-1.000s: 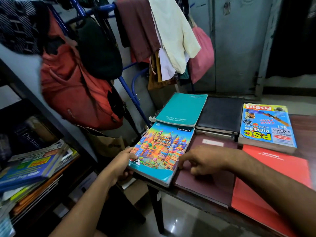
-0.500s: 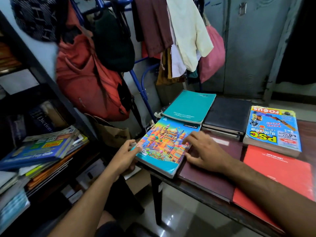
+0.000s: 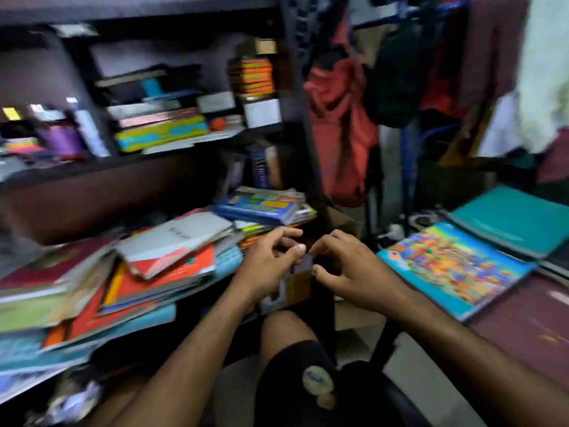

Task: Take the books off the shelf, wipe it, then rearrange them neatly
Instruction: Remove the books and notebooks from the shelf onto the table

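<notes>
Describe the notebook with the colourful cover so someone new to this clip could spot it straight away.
Start at the table on the right of the view, across from the cluttered shelf. Several books lie flat there; the colourful notebook is the one at the table's near left corner, just right of the right hand. Unlike the plain teal book behind it and the maroon book beside it, its cover is a bright multicoloured picture edged in blue.
</notes>
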